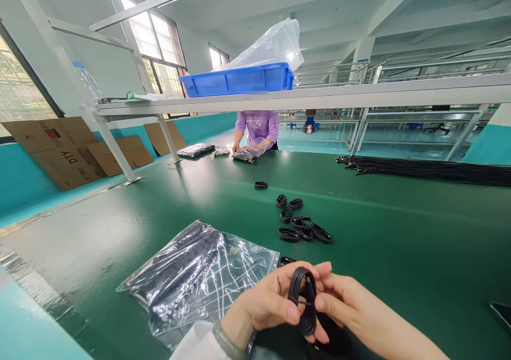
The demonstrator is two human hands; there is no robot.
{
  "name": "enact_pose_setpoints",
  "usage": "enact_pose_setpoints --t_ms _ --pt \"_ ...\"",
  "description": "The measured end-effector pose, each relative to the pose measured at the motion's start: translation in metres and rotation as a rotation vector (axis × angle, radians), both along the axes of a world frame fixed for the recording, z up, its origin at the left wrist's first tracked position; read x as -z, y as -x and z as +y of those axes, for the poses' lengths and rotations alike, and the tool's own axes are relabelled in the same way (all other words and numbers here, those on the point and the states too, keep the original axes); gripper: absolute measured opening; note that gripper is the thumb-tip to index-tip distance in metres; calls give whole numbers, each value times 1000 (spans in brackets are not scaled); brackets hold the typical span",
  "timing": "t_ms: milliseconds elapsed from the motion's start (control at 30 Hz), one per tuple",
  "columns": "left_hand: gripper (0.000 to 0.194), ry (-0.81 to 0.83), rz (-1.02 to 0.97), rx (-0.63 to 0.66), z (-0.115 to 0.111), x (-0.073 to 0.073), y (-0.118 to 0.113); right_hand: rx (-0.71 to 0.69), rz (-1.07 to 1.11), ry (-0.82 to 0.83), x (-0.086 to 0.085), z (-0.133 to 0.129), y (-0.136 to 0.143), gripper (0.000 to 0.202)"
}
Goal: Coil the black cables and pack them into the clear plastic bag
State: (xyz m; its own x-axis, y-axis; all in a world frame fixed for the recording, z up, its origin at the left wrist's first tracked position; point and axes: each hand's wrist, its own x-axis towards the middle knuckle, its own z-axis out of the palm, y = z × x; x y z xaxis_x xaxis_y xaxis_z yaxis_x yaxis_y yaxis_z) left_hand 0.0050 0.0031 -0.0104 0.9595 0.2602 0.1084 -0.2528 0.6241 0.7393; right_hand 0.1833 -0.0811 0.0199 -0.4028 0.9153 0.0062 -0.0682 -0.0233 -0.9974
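Pinching a coiled black cable [303, 299] between both hands, left hand [271, 301], right hand [343, 301], lower coil hidden.

Head camera, looking forward and down along a green counter [399, 253]

The single view sits at the wearer's head, close above the near edge of the counter, with the left hand [267, 301] and right hand [351, 307] very near at 6 o'clock. It faces along the counter toward a co-worker [257, 128] far off at 12 o'clock, under an overhead shelf [359, 93]. Windows [159, 46] lie at 10 o'clock, a bundle of black cables [431, 168] at 2 o'clock.
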Motion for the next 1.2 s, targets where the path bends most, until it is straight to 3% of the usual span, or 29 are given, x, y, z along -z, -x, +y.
enact_pose_setpoints --t_ms 100,233,367,467,567,633,733,800,867,1000,1100,1200 --pt "60 7 -8 -23 -1 1 -2 0 82 26 4 2 -2 31" --pt "60 9 -48 -28 -4 2 -4 16 67 132 10 6 -10 49" --pt "60 3 -58 -138 -3 0 -3 252 -59 184 8 7 -15 50" --pt "74 -115 65 -330 -1 -2 -4 444 -145 81 7 5 -11 51" --pt "96 -232 195 -414 -3 -2 -8 561 -261 -94 13 4 -4 57" --pt "107 -256 257 -432 -7 1 -11 556 -342 -184 20 5 0 55" --pt "112 -347 338 -489 -13 3 -14 487 -374 -194 27 9 2 42" --pt "108 -429 350 -522 -14 2 -15 447 -348 -180 25 11 0 40" --pt "90 -449 312 -556 -11 -1 -14 437 -281 -177 20 12 -6 50" --pt "49 -505 342 -802 8 0 -7 594 -255 28 15 14 -32 64" --pt "46 -574 422 -912 21 12 -7 683 -335 91 26 20 -50 57" --pt "44 -603 493 -869 23 28 -9 574 -500 -53 41 32 -51 47"
